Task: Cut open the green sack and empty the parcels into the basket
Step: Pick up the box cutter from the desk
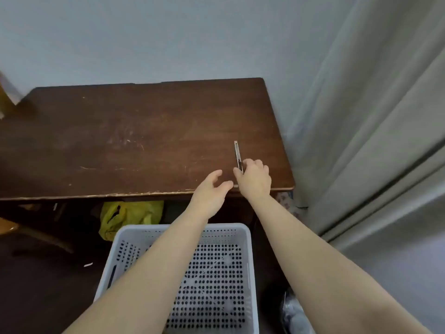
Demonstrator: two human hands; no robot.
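Note:
A slim utility knife (237,153) lies on the brown table (134,141) near its right front corner, pointing away from me. My right hand (254,179) rests over the knife's near end, fingers curled around the handle. My left hand (212,191) hovers open just to its left, over the table's front edge. The yellow-green sack (130,215) sits crumpled on the floor under the table. A white perforated basket (183,273) stands on the floor below my forearms and holds nothing visible.
A grey curtain (373,141) hangs to the right of the table, and a plain wall stands behind. A wooden chair part (9,227) shows at the left edge. A clear plastic bag (293,312) lies on the floor right of the basket.

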